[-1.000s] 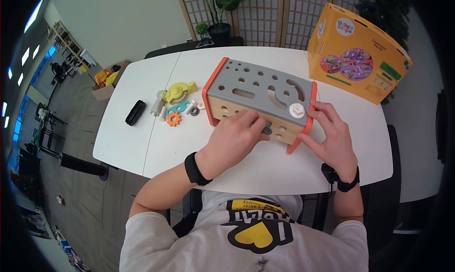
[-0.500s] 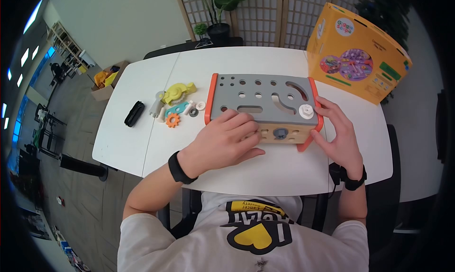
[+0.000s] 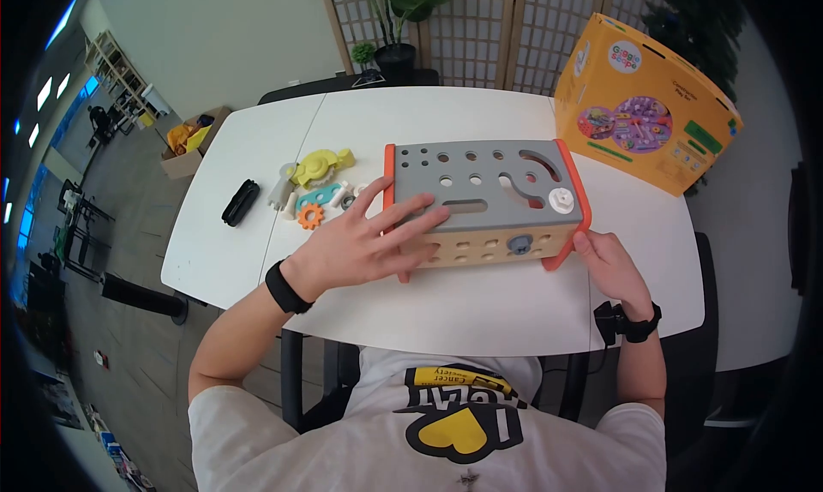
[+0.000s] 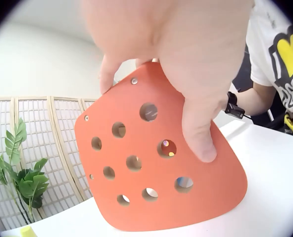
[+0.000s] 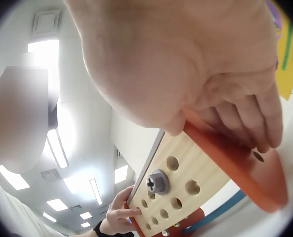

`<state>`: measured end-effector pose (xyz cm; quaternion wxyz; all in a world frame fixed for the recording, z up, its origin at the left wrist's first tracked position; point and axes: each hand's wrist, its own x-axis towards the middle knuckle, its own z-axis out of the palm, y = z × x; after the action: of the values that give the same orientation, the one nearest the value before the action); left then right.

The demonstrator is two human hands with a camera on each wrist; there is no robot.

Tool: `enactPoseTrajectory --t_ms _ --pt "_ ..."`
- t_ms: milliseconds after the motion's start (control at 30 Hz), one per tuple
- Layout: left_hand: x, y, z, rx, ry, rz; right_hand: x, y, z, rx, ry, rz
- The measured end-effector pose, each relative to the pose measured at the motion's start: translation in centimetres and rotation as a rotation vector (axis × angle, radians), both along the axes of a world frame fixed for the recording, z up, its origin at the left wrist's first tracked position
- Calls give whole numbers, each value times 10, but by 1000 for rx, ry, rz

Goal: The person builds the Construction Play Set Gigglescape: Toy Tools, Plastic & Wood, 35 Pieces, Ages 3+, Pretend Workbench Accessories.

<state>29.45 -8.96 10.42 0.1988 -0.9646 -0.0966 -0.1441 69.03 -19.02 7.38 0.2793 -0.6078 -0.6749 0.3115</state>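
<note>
A toy workbench (image 3: 459, 168) with a grey holed top, wooden front and orange end panels stands on the white table. My left hand (image 3: 356, 243) holds its left end, fingers spread over the top and front; in the left wrist view the thumb (image 4: 201, 140) presses on the orange end panel (image 4: 213, 182). My right hand (image 3: 615, 267) grips the right orange panel (image 5: 228, 170), thumb at the front edge and fingers on its outer face. A grey bolt (image 5: 159, 181) with a cross slot sits in the wooden front. A white nut-shaped piece (image 3: 561, 201) sits at the top's right corner.
Left of the bench lie a yellow toy piece (image 3: 317, 168), a teal strip (image 3: 315, 197), an orange gear (image 3: 310, 217) and small white pieces. A black case (image 3: 241, 202) lies farther left. A large yellow box (image 3: 677, 115) stands at the back right.
The bench has turned so its front faces me squarely. My left hand has left the grey bolt and moved to the left end. My right hand has slid lower on the right panel.
</note>
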Motion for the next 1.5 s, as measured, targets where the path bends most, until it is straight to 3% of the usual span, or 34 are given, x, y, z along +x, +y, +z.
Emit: enactPoseTrajectory --t_ms 133,267,367,467,700,800,900,1000,1133,1233,1300,1500 --pt "-3 12 15 -13 -35 -42 4 10 -11 15 284 -61" --pt "-9 26 28 -153 -124 -104 -3 10 12 40 423 38" --pt "-12 29 35 -440 -197 -113 -7 12 22 59 511 83" --pt "-17 38 29 -567 -290 -129 -8 18 24 113 553 100" --pt "-26 55 -10 -1092 -465 1 -10 26 19 130 573 90" --pt "-25 60 -30 -1421 -562 -16 -7 32 14 153 576 100" --pt "-24 59 -43 -1558 -637 51 -3 39 14 146 562 132" --pt "-27 66 -59 -1590 -690 27 0 46 12 138 571 194" --pt "-26 58 -57 -1683 -740 135 2 55 11 100 561 239" --pt "-27 56 -70 -1843 -824 148 -1 59 13 68 414 124" --pt "-26 52 -74 -1880 -877 148 -4 64 15 165 237 18" --pt "-17 36 -71 -1592 -784 210 -2 97 8 300 83 -127"
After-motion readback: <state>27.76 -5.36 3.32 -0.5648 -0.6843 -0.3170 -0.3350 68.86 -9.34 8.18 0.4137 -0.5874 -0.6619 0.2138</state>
